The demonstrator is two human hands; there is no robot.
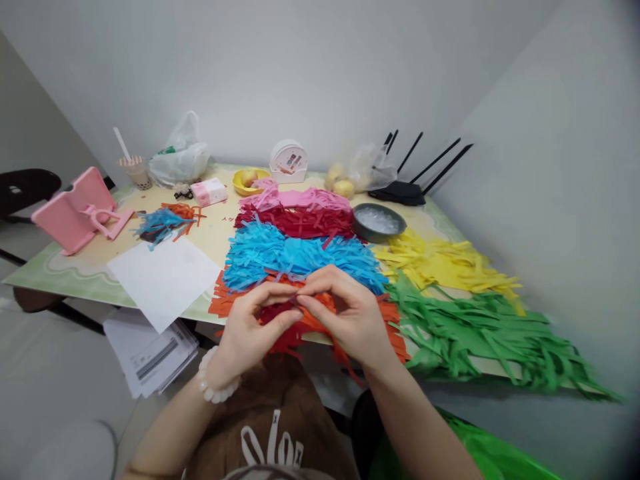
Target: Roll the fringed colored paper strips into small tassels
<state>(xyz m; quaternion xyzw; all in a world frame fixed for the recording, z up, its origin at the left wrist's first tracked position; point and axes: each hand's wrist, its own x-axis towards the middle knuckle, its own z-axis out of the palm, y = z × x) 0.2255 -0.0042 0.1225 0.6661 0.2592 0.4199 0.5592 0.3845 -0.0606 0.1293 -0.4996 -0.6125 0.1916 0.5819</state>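
My left hand, with a white bead bracelet on the wrist, and my right hand meet over the table's front edge. Both pinch a dark red piece of fringed paper, whose strips dangle below the fingers. Just behind them lies an orange fringed paper pile, partly hidden by my hands. Beyond that are piles of blue, dark red and pink fringed paper. Green and yellow fringed paper spread to the right.
A grey bowl stands beside the piles, near a black router. On the left are white paper, a pink stand, blue and orange tassels and a drink cup. A yellow dish sits farther back.
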